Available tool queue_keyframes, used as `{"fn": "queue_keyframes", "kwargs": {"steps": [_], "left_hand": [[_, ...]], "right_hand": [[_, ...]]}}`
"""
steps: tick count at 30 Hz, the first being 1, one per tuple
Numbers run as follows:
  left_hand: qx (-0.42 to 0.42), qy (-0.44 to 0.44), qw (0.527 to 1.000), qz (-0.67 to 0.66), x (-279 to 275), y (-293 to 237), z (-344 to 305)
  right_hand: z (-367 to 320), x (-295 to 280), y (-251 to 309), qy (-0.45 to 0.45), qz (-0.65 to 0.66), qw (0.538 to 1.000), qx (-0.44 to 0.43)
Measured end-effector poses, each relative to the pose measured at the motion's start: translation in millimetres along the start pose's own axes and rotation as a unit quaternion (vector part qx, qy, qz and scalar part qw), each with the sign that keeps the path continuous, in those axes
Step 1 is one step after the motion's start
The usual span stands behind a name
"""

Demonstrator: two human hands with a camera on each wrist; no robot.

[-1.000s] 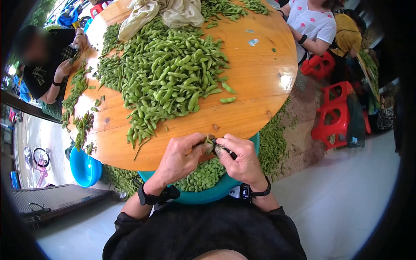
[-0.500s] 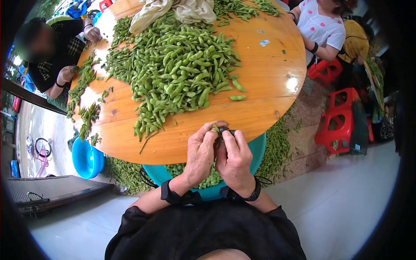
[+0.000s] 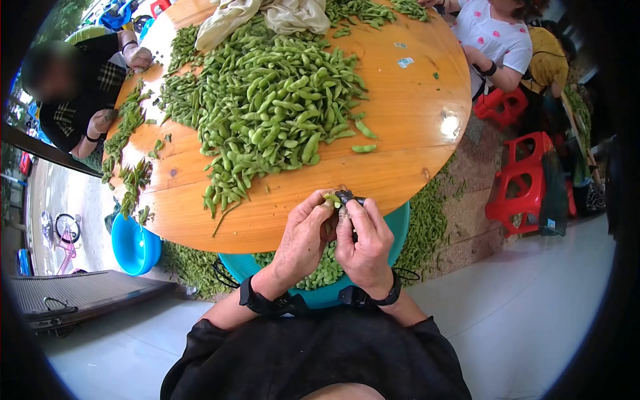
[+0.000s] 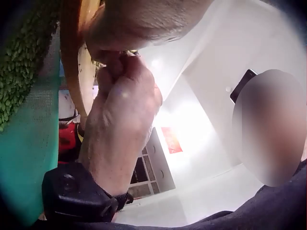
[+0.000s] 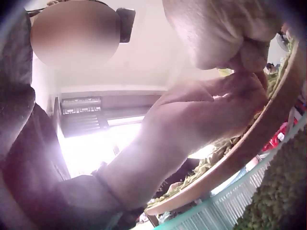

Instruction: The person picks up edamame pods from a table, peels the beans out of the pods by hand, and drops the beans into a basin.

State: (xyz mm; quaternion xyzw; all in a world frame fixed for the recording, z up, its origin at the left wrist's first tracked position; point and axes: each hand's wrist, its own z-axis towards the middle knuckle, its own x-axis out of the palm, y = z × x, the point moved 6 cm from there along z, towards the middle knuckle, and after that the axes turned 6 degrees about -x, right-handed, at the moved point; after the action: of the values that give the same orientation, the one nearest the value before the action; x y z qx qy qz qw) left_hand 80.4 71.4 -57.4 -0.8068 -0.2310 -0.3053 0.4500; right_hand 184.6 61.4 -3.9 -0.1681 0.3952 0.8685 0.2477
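My left hand (image 3: pixel 303 230) pinches a green soybean pod (image 3: pixel 331 199) between thumb and fingers, close over the table's near edge. Right up against it, my right hand (image 3: pixel 365 240) has its fingers curled round a small black object (image 3: pixel 345 196); I cannot tell what kind it is. Below both hands sits a teal basket (image 3: pixel 398 235) with shelled green beans (image 3: pixel 319 275) in it. A large heap of pods (image 3: pixel 273 107) covers the middle of the round wooden table (image 3: pixel 407 127). In the wrist views the hands meet and mostly hide the pod.
A pale cloth (image 3: pixel 293 17) lies on the heap's far side. Two people sit at the table, left (image 3: pixel 100 73) and right (image 3: pixel 493 40). A blue basin (image 3: pixel 135 247) stands at the left, red stools (image 3: pixel 523 180) at the right. Scattered pods or husks (image 3: pixel 427 223) cover the floor beneath.
Over the second, both hands have drawn closer together and their fingertips have risen slightly over the table edge. The head view has shifted a little. Across the table, the left person's hands have moved apart.
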Motion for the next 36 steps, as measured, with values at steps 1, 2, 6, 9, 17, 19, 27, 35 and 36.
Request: {"fn": "queue_keyframes", "kwargs": {"steps": [1, 2, 6, 9, 17, 19, 27, 35, 36], "left_hand": [[0.001, 0.006, 1.0, 0.003, 0.9, -1.3, -0.5], [0.001, 0.006, 1.0, 0.003, -0.3, -2.6, -0.7], [-0.023, 0.019, 1.0, 0.002, -2.5, -2.9, 1.8], [-0.044, 0.013, 0.998, 0.036, -5.5, -11.4, 2.0], [-0.059, 0.03, 0.997, 0.033, 4.7, -16.7, -0.7], [-0.044, 0.041, 0.995, 0.077, 1.8, -13.3, 0.5], [-0.04, 0.001, 0.996, 0.078, -0.5, -2.5, 3.1], [-0.064, 0.038, 0.995, 0.07, 2.5, 4.1, 5.5], [-0.065, 0.04, 0.995, 0.072, -0.6, 3.6, 5.4]], "right_hand": [[0.3, -0.3, -0.3, 0.0, 0.001, 1.0, 0.0], [0.4, -0.4, -0.4, 0.003, 0.001, 1.0, -0.002], [1.2, -0.5, -0.9, 0.008, -0.004, 1.0, -0.015], [0.8, -5.7, -16.3, 0.054, 0.142, 0.986, 0.067], [-0.5, -1.2, -29.3, 0.061, 0.228, 0.957, 0.17], [6.0, -8.6, -15.5, 0.035, 0.092, 0.994, 0.05], [4.5, -11.5, -11.5, 0.025, 0.069, 0.997, -0.009], [-2.5, -20.2, -36.4, 0.06, 0.212, 0.97, 0.104], [-2.7, -22.0, -34.9, 0.055, 0.198, 0.975, 0.09]]}}
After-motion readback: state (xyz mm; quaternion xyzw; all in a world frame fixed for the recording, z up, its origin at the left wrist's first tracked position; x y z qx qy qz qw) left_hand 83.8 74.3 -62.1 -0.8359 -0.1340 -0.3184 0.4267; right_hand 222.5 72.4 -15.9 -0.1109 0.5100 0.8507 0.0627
